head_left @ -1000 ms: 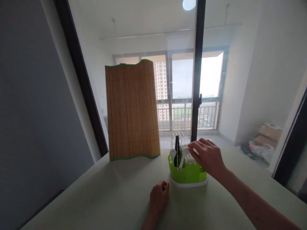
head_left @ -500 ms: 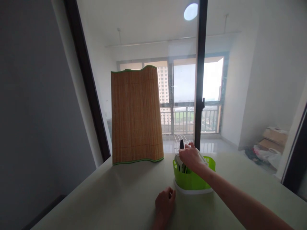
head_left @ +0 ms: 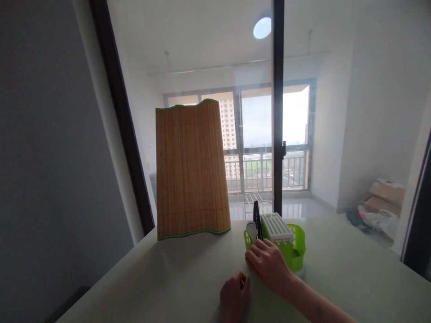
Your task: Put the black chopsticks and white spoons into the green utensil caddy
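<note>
My right hand [head_left: 269,264] is in front of a bright green plastic basket [head_left: 299,246] with a white base, overlapping its front in this view. Its fingers are curled, hiding whatever they may hold. In the basket stand a green holder with a white slotted top [head_left: 276,225], a tall black utensil [head_left: 257,215] and a white rounded spoon-like piece [head_left: 251,229]. My left hand [head_left: 235,294] rests on the table just left of my right hand, fingers curled in, with nothing visible in it.
A bamboo mat with green edging [head_left: 191,170] stands upright at the back left of the pale table [head_left: 151,278]. Behind the table is a glass partition with a dark frame post [head_left: 278,112]. Cardboard boxes [head_left: 387,193] and bags lie beyond it at right.
My right hand has drawn back from above the basket to its near side, uncovering the white slotted top. My left hand is nearly where it was. The view has tilted slightly.
</note>
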Demonstrator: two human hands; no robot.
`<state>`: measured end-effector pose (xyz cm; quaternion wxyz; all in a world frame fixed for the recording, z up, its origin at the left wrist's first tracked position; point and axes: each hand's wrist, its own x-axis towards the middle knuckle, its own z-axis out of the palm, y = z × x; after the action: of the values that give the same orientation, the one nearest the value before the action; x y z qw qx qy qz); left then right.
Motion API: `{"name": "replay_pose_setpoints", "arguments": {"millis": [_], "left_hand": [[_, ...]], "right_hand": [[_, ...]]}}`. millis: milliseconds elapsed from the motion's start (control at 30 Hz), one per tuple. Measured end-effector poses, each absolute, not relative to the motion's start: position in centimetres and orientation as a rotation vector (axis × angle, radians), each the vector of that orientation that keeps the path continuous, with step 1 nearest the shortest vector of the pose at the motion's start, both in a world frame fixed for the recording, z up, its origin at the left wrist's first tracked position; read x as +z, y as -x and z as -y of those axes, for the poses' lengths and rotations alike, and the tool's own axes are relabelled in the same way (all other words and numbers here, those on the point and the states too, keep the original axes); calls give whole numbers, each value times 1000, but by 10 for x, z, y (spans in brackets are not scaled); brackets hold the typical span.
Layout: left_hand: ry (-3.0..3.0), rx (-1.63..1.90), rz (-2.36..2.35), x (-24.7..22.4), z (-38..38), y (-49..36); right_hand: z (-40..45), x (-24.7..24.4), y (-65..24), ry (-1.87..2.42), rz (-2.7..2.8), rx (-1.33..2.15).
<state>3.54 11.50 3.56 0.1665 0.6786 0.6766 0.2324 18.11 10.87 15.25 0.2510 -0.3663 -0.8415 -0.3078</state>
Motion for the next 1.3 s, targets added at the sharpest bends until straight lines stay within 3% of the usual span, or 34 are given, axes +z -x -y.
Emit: {"name": "replay_pose_setpoints", "arguments": {"millis": [200,333,1033,1167,1300], "left_hand": [[-1957,638,-1919,37,-114,-34],[-1988,662,-1901,32,-114,-31],[-2010,616,-1883,40,-113,-28],[-2007,620,-1894,40,-113,-28],[-1997,604,-1893,38,-115,-27]], "right_hand": [[-80,27,-214,1112,2351,-512],[-81,-15,-227,1263,2344,-326],[-83,-11,-219,1371,2183,-70],[-78,11,-226,1337,2125,-30],[-81,49,-254,1267,1726,-114]]}}
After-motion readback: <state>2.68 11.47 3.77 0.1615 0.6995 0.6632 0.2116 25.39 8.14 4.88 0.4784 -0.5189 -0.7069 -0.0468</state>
